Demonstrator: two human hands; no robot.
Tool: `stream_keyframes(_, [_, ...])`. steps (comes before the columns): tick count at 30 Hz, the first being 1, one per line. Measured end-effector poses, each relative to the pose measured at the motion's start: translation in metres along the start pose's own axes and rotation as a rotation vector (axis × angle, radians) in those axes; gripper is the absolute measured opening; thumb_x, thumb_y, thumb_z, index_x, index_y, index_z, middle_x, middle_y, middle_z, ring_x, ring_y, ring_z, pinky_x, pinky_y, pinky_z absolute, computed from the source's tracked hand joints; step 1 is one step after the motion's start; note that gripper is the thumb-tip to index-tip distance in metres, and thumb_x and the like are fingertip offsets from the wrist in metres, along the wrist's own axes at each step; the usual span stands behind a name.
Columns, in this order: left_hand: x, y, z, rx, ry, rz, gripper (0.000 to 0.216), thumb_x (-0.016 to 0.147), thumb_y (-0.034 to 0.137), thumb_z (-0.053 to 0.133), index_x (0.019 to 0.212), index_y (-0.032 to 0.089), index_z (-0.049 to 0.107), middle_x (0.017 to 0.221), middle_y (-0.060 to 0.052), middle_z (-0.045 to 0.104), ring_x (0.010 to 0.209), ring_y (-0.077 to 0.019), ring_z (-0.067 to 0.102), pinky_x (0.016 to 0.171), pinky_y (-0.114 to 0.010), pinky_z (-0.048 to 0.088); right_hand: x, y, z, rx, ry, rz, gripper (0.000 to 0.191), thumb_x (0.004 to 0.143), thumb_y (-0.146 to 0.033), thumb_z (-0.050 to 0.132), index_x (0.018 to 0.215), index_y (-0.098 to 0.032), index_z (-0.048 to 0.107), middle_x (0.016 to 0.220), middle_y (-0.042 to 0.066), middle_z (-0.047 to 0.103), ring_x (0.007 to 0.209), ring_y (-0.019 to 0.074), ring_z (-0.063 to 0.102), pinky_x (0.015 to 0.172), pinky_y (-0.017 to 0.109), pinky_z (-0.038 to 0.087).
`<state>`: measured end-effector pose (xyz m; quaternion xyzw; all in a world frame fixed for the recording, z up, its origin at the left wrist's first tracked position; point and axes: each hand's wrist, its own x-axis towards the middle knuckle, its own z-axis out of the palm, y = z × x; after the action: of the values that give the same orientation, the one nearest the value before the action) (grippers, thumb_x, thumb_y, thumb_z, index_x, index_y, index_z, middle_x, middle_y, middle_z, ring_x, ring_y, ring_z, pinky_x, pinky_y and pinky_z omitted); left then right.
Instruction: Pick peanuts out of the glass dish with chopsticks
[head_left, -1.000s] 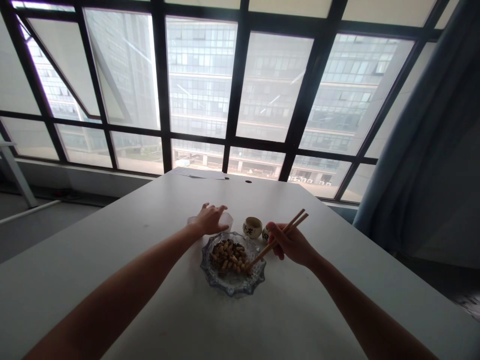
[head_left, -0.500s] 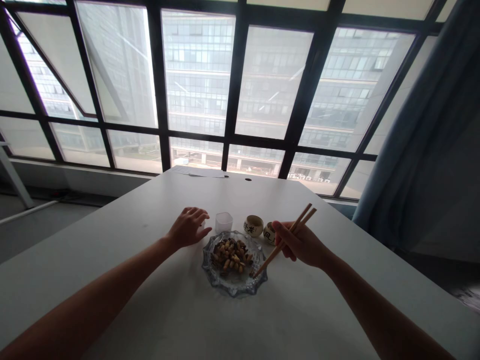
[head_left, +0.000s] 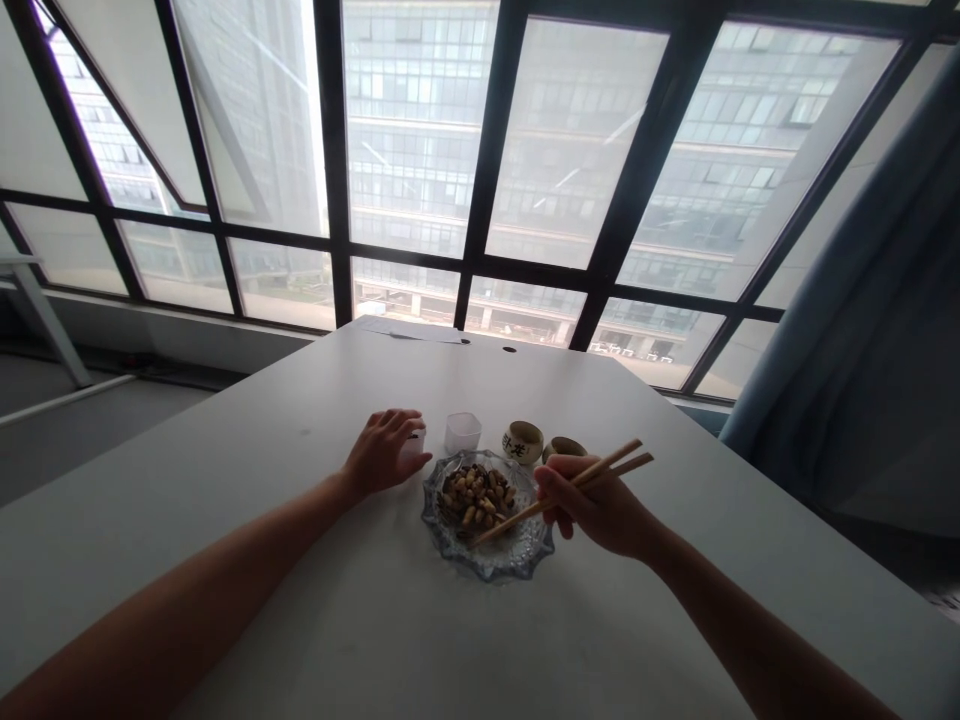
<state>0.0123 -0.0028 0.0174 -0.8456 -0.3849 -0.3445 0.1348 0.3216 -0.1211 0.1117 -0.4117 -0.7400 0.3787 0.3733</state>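
My right hand [head_left: 592, 500] is closed on a pair of wooden chopsticks [head_left: 525, 513], whose tips reach down into a scalloped glass bowl [head_left: 529, 565] at the near edge of the food. Inside lies a heap of peanuts [head_left: 480, 490] mixed with darker pieces, perhaps seeds. Left of the bowl, my left hand [head_left: 384, 450] curls its fingers and thumb around a small translucent cup [head_left: 417, 442], mostly hidden behind the hand. A second translucent cup [head_left: 463, 434] stands just behind the bowl. Two small cream cups with dark characters, one cup [head_left: 523, 442] and another cup [head_left: 564, 447], stand behind my right hand.
The white table [head_left: 300, 600] stretches toward a wall of black-framed windows [head_left: 409, 140]. Papers [head_left: 420, 331] lie at its far end. A blue-grey curtain [head_left: 847, 280] hangs on the right, and a white metal frame [head_left: 49, 320] stands on the left.
The chopstick tips have moved left, from the bowl's right side to the near edge of the food. My left hand has closed around the small translucent cup. The view has shifted slightly.
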Motion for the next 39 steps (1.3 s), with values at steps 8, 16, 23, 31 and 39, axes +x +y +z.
stream_keyframes(8, [-0.002,-0.003,0.0,-0.001,0.034,-0.043,0.034,0.084,0.043,0.065,0.11,0.022,0.059,0.123,-0.011,0.065,0.116,-0.0291,0.059,0.097,-0.045,0.044,0.005,0.008,-0.008,-0.185,0.084,-0.121,0.05,0.089,-0.061,0.056,0.063,-0.018,0.06,0.053,0.001,0.061,0.039,0.0104,0.054,0.037,0.021,0.042])
stream_keyframes(16, [-0.002,-0.003,0.003,-0.004,0.038,-0.049,0.032,0.084,0.042,0.065,0.11,0.023,0.06,0.123,-0.011,0.065,0.115,-0.0285,0.059,0.096,-0.044,0.045,-0.002,-0.008,-0.034,-0.218,0.107,-0.006,0.06,0.085,-0.073,0.051,0.065,-0.017,0.061,0.047,0.002,0.059,0.039,0.0116,0.055,0.038,0.021,0.043])
stream_keyframes(23, [-0.002,-0.003,0.001,-0.002,0.043,-0.056,0.032,0.084,0.041,0.065,0.109,0.022,0.06,0.122,-0.011,0.066,0.114,-0.0289,0.06,0.094,-0.045,0.046,-0.003,-0.007,-0.029,-0.344,0.002,-0.056,0.052,0.093,-0.061,0.05,0.068,-0.017,0.06,0.053,0.002,0.061,0.041,0.011,0.056,0.038,0.021,0.043])
stream_keyframes(31, [-0.002,-0.003,0.002,-0.007,0.05,-0.055,0.032,0.083,0.04,0.067,0.109,0.022,0.06,0.121,-0.011,0.066,0.113,-0.0289,0.06,0.094,-0.045,0.046,-0.006,-0.011,-0.022,-0.367,-0.125,-0.19,0.048,0.099,-0.052,0.045,0.067,-0.018,0.057,0.052,-0.001,0.056,0.039,0.009,0.051,0.036,0.019,0.04])
stream_keyframes(39, [-0.003,-0.003,0.002,-0.013,0.051,-0.069,0.033,0.084,0.04,0.066,0.111,0.023,0.06,0.122,-0.011,0.065,0.114,-0.0283,0.06,0.094,-0.044,0.046,-0.001,0.0,-0.044,-0.348,0.047,-0.056,0.055,0.092,-0.065,0.048,0.068,-0.017,0.06,0.049,0.001,0.061,0.037,0.0109,0.056,0.036,0.019,0.042])
